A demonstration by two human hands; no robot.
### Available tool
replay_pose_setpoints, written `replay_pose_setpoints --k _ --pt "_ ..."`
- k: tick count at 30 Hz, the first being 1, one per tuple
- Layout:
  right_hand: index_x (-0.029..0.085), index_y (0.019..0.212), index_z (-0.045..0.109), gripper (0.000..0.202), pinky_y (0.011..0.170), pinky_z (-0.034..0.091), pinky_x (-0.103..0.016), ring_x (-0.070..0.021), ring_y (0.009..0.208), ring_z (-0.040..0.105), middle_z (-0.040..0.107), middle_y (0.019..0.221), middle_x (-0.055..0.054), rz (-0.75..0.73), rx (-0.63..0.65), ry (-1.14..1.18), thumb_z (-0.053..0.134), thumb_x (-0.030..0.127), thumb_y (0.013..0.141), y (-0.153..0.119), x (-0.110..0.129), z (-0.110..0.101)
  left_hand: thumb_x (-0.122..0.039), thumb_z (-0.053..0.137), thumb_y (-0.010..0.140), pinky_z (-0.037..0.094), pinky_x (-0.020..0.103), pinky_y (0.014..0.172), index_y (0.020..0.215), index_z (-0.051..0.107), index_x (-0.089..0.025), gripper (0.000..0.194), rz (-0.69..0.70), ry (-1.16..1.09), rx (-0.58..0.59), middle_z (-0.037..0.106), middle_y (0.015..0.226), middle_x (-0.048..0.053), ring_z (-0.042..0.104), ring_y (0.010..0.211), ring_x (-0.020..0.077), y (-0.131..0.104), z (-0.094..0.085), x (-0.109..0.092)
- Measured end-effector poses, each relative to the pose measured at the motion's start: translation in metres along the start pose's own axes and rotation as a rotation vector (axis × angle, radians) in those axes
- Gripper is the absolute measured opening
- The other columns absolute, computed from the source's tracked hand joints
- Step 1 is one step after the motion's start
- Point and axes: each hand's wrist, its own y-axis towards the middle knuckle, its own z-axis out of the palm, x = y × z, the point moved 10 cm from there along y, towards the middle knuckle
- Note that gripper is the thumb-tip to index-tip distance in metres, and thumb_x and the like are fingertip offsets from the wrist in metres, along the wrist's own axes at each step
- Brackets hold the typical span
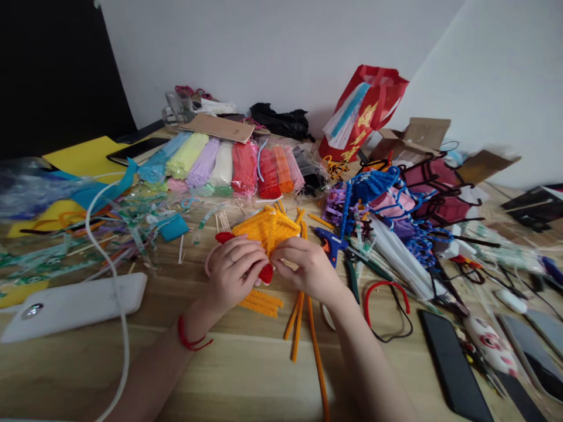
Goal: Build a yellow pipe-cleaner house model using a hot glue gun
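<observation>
"While both hands meet over the tabletop (246,366), what do they hold?"

"At the centre, on the side of the hands away from the wearer, is a fuzzy orange piece (267,227). The left hand (235,269) has its fingers curled over a red piece (266,274) set against the orange, probably to keep the two steady together. The right hand (308,266) pinches the orange piece's near edge between its fingers; whether it catches anything underneath is hidden."

"Why are loose strands lying there?"

"The orange strands (297,328) run out beside the right hand, seemingly kept handy because they match. A blue glue gun (333,243) lies just to the right, likely for easy reach."

"And farther back?"

"A row of wrapped bundles (220,164), grouped by colour, perhaps so that each shade is simple to find."
</observation>
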Motion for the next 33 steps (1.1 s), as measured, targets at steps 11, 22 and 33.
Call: replay_pose_setpoints --k 11,22,33 --pt "0.017 0.081 0.070 0.007 0.072 0.054 -0.026 -0.0160 0.078 0.067 0.071 0.083 -0.007 0.027 -0.116 0.207 0.065 0.017 0.085 -0.002 -0.015 -0.013 -0.011 0.067 0.080 0.053 0.042 0.094 0.093 0.064 -0.022 0.017 -0.019 -0.063 -0.007 0.070 0.089 0.000 0.066 0.090 0.0168 -0.001 -0.001 0.003" --pt "0.018 0.089 0.066 0.012 0.076 0.052 -0.030 -0.0172 0.083 0.062 0.066 0.087 -0.008 -0.027 -0.023 0.074 0.054 0.015 0.090 0.001 0.000 -0.001 -0.008 0.062 0.083 0.053 0.040 0.092 0.093 0.063 -0.021 0.016 0.003 0.017 0.002 0.068 0.091 0.002 0.064 0.091 0.0171 0.002 0.001 -0.002" --pt "0.018 0.080 0.068 0.011 0.072 0.054 -0.028 -0.0158 0.078 0.065 0.067 0.084 -0.008 -0.022 -0.109 0.197 0.061 0.022 0.088 -0.001 -0.010 -0.010 -0.007 0.068 0.078 0.053 0.041 0.093 0.090 0.064 -0.021 0.019 -0.036 -0.071 -0.043 0.070 0.089 0.001 0.066 0.091 0.0169 -0.002 -0.002 0.004"
